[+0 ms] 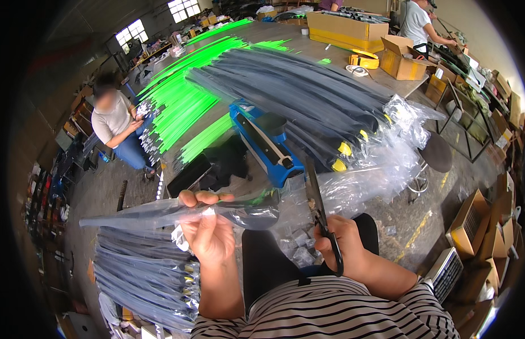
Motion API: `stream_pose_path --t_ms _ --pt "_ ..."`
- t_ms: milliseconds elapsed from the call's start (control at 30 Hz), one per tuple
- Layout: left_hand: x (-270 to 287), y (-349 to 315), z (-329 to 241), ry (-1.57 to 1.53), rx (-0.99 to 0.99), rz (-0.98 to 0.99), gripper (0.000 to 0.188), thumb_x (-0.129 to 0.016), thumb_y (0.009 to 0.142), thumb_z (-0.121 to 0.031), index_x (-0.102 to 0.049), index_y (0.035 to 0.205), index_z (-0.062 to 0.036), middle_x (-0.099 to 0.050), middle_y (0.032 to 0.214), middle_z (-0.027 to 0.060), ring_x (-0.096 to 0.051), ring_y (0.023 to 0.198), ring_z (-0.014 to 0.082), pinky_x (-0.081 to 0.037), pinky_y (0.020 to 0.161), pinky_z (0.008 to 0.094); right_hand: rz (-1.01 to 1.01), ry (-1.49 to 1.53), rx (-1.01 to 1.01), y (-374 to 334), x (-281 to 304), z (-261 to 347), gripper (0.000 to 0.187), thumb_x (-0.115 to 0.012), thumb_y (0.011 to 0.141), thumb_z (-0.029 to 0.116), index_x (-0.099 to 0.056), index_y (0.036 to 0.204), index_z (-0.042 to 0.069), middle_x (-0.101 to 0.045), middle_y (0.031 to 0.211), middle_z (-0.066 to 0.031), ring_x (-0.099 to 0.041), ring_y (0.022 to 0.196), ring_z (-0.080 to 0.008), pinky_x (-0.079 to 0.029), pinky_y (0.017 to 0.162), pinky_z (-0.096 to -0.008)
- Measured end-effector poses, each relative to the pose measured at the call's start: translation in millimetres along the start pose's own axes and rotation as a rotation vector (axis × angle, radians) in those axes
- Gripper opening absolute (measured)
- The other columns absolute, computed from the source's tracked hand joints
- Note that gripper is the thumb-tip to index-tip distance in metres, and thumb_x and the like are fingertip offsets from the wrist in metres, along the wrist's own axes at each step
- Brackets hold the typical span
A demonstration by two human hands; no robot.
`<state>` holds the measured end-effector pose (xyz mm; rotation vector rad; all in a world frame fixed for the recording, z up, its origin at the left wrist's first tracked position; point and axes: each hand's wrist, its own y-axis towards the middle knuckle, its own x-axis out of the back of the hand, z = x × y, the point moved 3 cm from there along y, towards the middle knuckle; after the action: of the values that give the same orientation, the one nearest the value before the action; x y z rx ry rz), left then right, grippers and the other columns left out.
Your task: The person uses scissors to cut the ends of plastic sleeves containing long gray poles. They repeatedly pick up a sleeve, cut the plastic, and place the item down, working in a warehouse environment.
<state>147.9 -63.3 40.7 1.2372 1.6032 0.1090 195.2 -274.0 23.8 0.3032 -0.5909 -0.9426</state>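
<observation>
Head: left hand holds one bag, right hand one scissors.

The left hand is at seven o'clock, thumb bent toward curled fingers, left forearm pointing to twelve. The right hand, near five o'clock, curls tightly, right forearm slanting toward ten.

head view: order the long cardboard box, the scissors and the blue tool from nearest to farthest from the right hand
1. Scissors: held in the right hand.
2. Blue tool: ahead of that hand, to its left.
3. Long cardboard box: far back, almost straight ahead.
</observation>
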Motion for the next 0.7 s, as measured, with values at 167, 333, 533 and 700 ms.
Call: stream_pose_path --t_ms 167,333,533,700 --pt "24.2 1.1 -51.8 0.119 -0.026 -0.090 0.023 -0.051 0.078 0.004 -0.040 0.097 -0.0048 -0.056 0.091 0.0143 -0.057 0.089 0.0323 -0.044 0.084 0.0425 0.004 0.126 0.127 -20.6 -13.1 -28.9 0.048 -0.045 0.083 0.047 -0.042 0.088 -0.001 -0.043 0.061 -0.0093 -0.043 0.049 -0.0186 -0.033 0.045 -0.0301" --pt "107.9 12.6 -140.2 0.304 0.207 -0.376 0.018 -0.054 0.080 -0.001 -0.045 0.096 -0.0011 -0.058 0.087 0.0153 -0.059 0.071 0.0208 -0.053 0.059 0.0323 0.305 0.338 -0.339 -56.9 -9.5 -42.0 0.063 -0.030 0.078 0.066 -0.043 0.078 0.004 -0.041 0.054 -0.0023 -0.040 0.043 -0.0116 -0.029 0.040 -0.0223" --pt "305.2 -84.2 -232.4 0.806 0.787 -0.934 0.020 -0.057 0.079 -0.006 -0.052 0.097 0.0021 -0.061 0.087 0.0127 -0.062 0.080 0.0251 -0.052 0.065 0.0385 0.682 0.499 -0.482 -57.1 -23.8 -42.7 0.044 -0.043 0.088 0.041 -0.049 0.102 0.000 -0.046 0.069 -0.0042 -0.036 0.056 -0.0098 -0.027 0.051 -0.0231" --pt "416.4 -149.8 -204.7 0.612 0.954 -1.036 0.019 -0.057 0.078 -0.001 -0.051 0.093 0.0072 -0.060 0.087 0.0173 -0.061 0.078 0.0297 -0.053 0.066 0.0431 0.624 0.600 -0.936 -82.7 -19.6 -111.7 0.037 -0.047 0.088 0.034 -0.047 0.104 0.001 -0.049 0.078 -0.0061 -0.042 0.065 -0.0105 -0.034 0.055 -0.0233"
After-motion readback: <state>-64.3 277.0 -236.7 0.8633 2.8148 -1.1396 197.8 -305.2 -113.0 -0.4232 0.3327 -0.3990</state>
